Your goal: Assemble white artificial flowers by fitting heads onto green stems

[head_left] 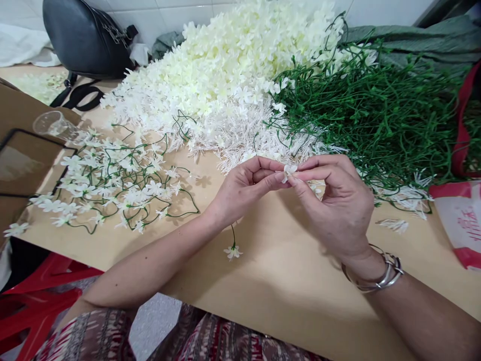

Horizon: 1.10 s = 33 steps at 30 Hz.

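Note:
Over the middle of the table, my left hand [248, 183] and my right hand [334, 203] meet fingertip to fingertip, both closed in a pinch. Between them shows a small white artificial flower [288, 173], gripped by both. Below my left hand, a thin green stem ends in another white flower [233, 252]; its upper part is hidden behind the hand, seemingly part of the same piece. Just behind my hands lie white artificial stamens [240, 130]. Nearest my right hand is a heap of green plastic stems [376, 110].
A tall pile of loose white petals [225, 55] stands against the tiled wall. Flowered stems [120, 175] lie tangled at left, near a clear plastic cup [54, 124] and a cardboard box [30, 115]. Behind is a black bag [88, 40]; a red-and-white packet [460, 215] lies right.

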Motion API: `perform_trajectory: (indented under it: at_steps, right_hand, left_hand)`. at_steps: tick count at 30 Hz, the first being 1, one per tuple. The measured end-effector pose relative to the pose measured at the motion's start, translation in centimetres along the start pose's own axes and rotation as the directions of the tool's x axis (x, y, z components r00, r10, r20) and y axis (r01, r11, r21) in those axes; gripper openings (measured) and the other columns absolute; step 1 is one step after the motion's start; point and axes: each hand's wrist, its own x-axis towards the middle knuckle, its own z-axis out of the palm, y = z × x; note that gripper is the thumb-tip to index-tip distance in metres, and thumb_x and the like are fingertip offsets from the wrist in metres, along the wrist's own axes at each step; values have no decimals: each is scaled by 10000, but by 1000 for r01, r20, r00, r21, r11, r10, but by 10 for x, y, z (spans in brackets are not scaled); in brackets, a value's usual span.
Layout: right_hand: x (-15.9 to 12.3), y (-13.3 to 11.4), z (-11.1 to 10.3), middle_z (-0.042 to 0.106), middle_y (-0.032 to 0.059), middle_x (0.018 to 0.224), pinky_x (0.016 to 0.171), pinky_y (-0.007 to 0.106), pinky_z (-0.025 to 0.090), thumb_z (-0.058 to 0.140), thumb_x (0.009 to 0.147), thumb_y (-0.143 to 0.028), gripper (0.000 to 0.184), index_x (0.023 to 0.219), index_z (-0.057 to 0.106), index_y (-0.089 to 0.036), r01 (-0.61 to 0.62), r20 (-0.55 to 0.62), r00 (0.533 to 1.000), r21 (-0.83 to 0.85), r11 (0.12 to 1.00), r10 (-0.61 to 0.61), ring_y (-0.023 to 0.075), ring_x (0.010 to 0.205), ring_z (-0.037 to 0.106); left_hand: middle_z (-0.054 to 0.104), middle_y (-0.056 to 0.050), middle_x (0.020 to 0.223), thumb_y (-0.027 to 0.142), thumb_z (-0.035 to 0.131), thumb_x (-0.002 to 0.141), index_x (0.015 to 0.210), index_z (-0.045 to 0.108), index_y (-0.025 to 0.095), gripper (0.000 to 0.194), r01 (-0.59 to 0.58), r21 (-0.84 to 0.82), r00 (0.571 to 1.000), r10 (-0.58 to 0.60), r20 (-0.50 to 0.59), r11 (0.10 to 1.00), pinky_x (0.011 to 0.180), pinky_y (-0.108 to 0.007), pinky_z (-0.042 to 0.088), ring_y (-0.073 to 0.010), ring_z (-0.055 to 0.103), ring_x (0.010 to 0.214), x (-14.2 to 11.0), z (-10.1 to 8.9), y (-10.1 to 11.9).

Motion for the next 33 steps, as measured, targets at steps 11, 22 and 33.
perform_trajectory:
  at_steps: [11, 22, 33]
  right_hand:
    - [1, -10, -3, 758, 52, 1042, 944, 507, 600, 751, 913, -174, 156, 873, 708, -318, -90, 80, 993, 1, 996, 90, 276, 1031, 728]
    - [-2, -5, -2, 742, 37, 1026, 971, 498, 587, 766, 903, -230, 90, 862, 714, -292, -214, 54, 976, 89, 973, 210, 246, 1042, 728]
    - [3, 5, -1, 797, 26, 956, 925, 452, 638, 813, 878, -246, 76, 846, 753, -279, -332, 126, 943, 269, 904, 309, 231, 987, 766]
  left_hand:
    - [826, -39, 982, 390, 919, 820, 932, 810, 190, 254, -57, 80, 996, 62, -65, 995, 977, -332, 590, -164, 766, 945, 0, 2, -1]
    - [814, -21, 936, 403, 937, 790, 911, 825, 204, 259, -3, 31, 997, 5, -74, 1000, 1030, -375, 549, -176, 745, 943, 0, 6, -4]
    - [814, -8, 970, 371, 920, 812, 935, 802, 204, 238, 32, -50, 998, -35, -54, 998, 1079, -358, 551, -156, 751, 990, 2, 4, -6]
